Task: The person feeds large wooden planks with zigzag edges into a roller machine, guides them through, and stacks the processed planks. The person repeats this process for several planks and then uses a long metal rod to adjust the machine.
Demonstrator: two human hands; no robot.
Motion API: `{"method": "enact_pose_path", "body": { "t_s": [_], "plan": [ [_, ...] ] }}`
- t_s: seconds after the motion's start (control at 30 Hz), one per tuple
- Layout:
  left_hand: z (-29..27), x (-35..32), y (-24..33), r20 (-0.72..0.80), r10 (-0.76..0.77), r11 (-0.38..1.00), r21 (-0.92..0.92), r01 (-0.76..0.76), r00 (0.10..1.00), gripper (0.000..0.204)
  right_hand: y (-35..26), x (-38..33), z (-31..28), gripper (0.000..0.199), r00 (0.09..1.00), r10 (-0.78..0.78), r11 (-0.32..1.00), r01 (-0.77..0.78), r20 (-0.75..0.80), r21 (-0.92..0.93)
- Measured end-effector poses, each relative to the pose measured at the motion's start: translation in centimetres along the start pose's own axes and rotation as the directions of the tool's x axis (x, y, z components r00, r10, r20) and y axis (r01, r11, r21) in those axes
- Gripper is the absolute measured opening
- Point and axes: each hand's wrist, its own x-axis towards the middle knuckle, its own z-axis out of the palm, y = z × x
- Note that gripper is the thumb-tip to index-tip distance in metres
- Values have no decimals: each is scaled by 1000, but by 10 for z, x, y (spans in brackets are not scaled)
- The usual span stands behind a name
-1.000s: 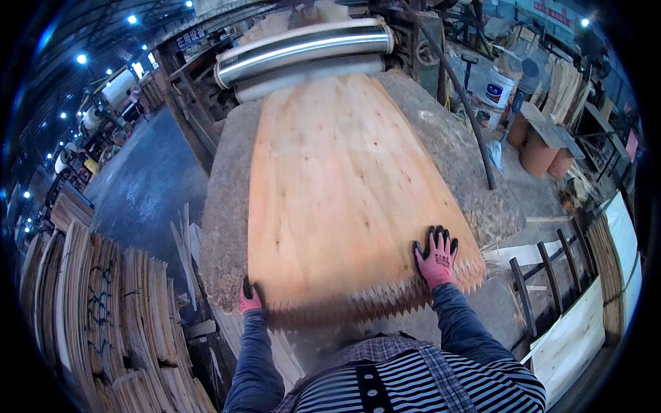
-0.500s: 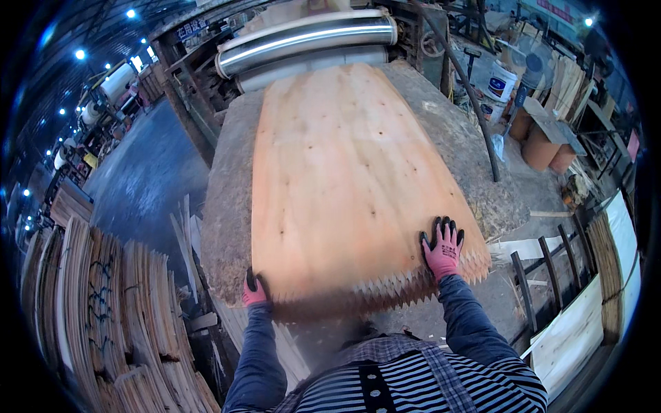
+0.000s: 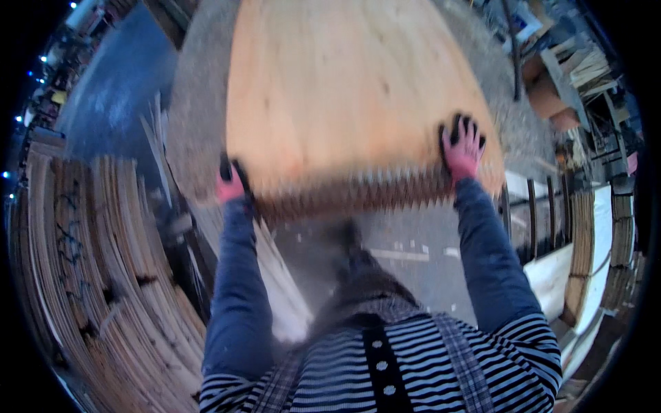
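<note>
A broad stack of thin wood veneer sheets (image 3: 330, 103) lies in front of me, its near edge jagged like saw teeth and layered. My right hand (image 3: 463, 148), in a pink glove with black fingertips, lies flat on top near the right corner with its fingers spread. At the left corner, my left hand (image 3: 232, 180) in a matching glove is closed on the stack's edge, with the thumb toward the wood. Its other fingers show only partly.
Beneath the veneer is a rough grey slab (image 3: 196, 117). Piles of veneer (image 3: 124, 275) stand on the left, and more bundled sheets (image 3: 582, 241) on the right beside dark metal bars (image 3: 540, 206). A cardboard box (image 3: 547, 96) sits at the far right.
My view has tipped downward, so the shiny roller machine at the far end is out of sight. Both hands remain at the same corners of the veneer stack.
</note>
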Motion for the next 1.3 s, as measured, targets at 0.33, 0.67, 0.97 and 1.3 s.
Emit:
{"method": "enact_pose_path", "body": {
  "t_s": [0.33, 0.67, 0.97, 1.3],
  "plan": [
    [-23, -12, 78, 65, 111, 990, -99, -105, 992, 27, 21, 15, 32, 64, 970, 179, 972, -200, 164, 125],
    [-10, 8, 41, 54, 215, 969, -133, -207, 975, 26, -17, 21, -41, 57, 945, 190, 945, -249, 264, 213],
    [-22, -11, 72, 62, 134, 982, -140, -124, 989, 25, 25, 16, 37, 66, 963, 193, 973, -212, 189, 90],
    [-19, -4, 62, 40, 91, 996, -29, -90, 995, 28, 25, 17, 39, 66, 968, 167, 972, -193, 187, 130]
  ]
}}
